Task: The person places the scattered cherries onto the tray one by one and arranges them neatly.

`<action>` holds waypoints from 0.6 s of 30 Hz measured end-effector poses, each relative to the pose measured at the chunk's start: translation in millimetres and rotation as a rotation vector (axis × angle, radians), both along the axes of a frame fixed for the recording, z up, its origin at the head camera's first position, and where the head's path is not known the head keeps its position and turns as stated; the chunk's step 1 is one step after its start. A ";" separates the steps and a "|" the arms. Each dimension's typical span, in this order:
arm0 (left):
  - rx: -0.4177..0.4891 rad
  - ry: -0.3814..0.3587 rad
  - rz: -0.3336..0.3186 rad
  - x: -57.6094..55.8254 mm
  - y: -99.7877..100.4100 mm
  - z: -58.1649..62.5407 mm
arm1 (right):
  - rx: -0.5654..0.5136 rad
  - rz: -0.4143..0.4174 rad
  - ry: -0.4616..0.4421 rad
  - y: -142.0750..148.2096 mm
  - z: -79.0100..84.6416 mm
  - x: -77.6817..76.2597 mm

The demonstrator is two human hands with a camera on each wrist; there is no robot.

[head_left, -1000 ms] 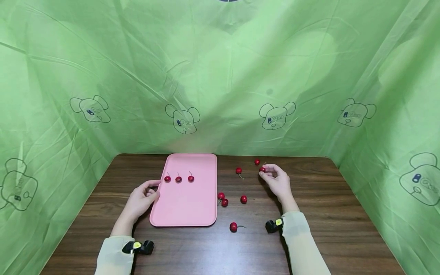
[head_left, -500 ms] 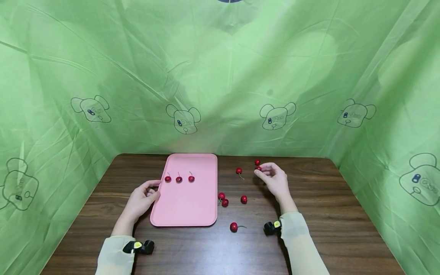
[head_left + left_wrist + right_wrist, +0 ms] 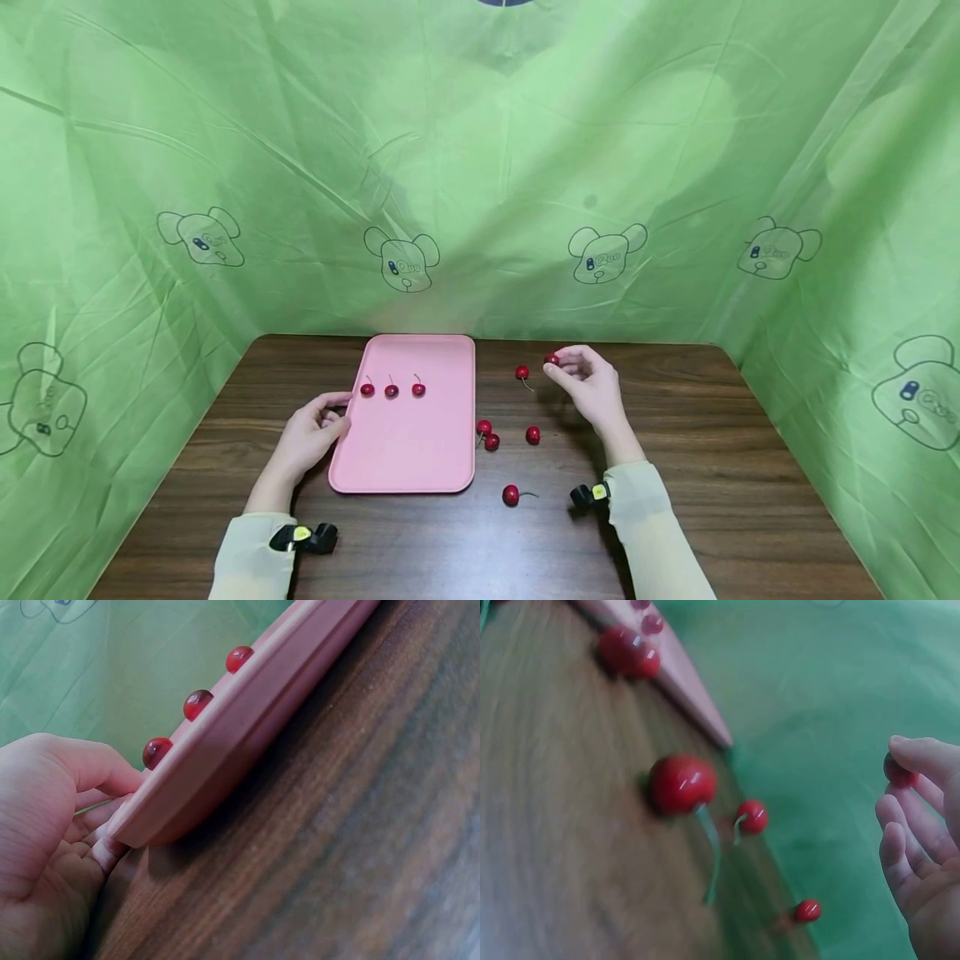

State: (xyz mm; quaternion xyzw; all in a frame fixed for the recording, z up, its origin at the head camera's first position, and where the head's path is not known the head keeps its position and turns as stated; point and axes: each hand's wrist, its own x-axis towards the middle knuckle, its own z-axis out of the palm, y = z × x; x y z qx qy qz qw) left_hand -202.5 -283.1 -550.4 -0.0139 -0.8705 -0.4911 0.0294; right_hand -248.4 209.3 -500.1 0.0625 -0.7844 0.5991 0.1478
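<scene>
A pink tray point(image 3: 405, 450) lies on the table, a row of three red cherries point(image 3: 392, 391) with stems on it. My left hand point(image 3: 306, 437) grips the tray's left rim; in the left wrist view the thumb is at the rim and the fingers reach around the edge. Between thumb and fingertips, my right hand point(image 3: 592, 387) pinches one cherry point(image 3: 901, 774), raised over the back right of the table. Left of that hand lies another cherry point(image 3: 522, 372) with its stem toward me. A further cherry point(image 3: 808, 910) near the back edge is covered by my hand in the head view.
Two cherries point(image 3: 491, 442) lie close together at the tray's right side. Another cherry point(image 3: 532, 435) is to their right, and one point(image 3: 511, 496) with a long stem sits nearer me. A green curtain point(image 3: 495, 208) encloses the wooden table point(image 3: 720, 467) behind and at both sides.
My right hand has moved left and a little away from me, lifting the pinched cherry. It now covers the back cherry in the head view. The left hand and the tray keep their places.
</scene>
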 end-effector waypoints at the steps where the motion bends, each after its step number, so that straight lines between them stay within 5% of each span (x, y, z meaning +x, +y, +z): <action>1: 0.000 -0.001 -0.001 -0.1 0.2 0.1 | -0.005 0.003 0.004 -1.8 2.9 0.8; 8: -0.004 -0.012 -0.006 -0.3 0.5 1.3 | -0.025 0.059 0.038 -21.1 20.5 6.4; 18: -0.012 -0.015 -0.003 0.8 0.0 0.7 | 0.033 0.154 0.072 -60.2 25.1 -6.3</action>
